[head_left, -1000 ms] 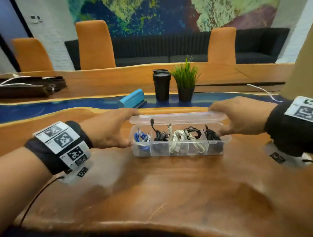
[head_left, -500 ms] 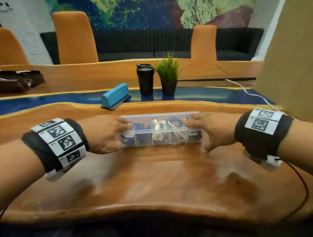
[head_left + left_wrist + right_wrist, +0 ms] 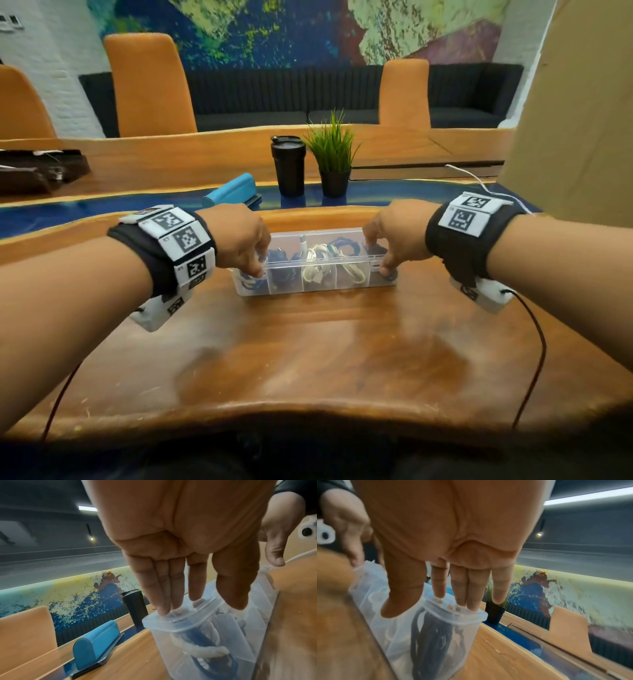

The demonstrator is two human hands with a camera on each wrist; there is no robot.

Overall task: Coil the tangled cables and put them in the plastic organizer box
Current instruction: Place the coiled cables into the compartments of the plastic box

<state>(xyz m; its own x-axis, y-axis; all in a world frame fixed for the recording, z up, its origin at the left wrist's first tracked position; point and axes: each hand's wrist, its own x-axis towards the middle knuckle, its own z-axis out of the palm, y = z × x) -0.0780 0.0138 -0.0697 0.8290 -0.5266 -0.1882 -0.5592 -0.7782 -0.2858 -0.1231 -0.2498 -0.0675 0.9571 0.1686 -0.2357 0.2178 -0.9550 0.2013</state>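
A clear plastic organizer box (image 3: 318, 286) lies crosswise on the wooden table (image 3: 308, 359), its lid down. Coiled cables fill its compartments: blue (image 3: 247, 279) at the left end, white (image 3: 317, 262) in the middle, black (image 3: 436, 635) at the right end. My left hand (image 3: 255, 263) presses straight fingertips (image 3: 164, 608) on the lid's left end, thumb over the near edge. My right hand (image 3: 382, 260) does the same at the right end, fingertips (image 3: 469, 604) on the lid. Both hands partly hide the end compartments.
Behind the box stand a black tumbler (image 3: 288, 166), a small potted plant (image 3: 334, 161) and a blue case (image 3: 231, 193). A loose white cable (image 3: 479, 181) and a cardboard box (image 3: 575, 120) are at the right, a dark bag (image 3: 34, 171) far left.
The lid, held raised a second ago, has come down onto the box. Both hands moved from the lid's edges to pressing on top of its ends.
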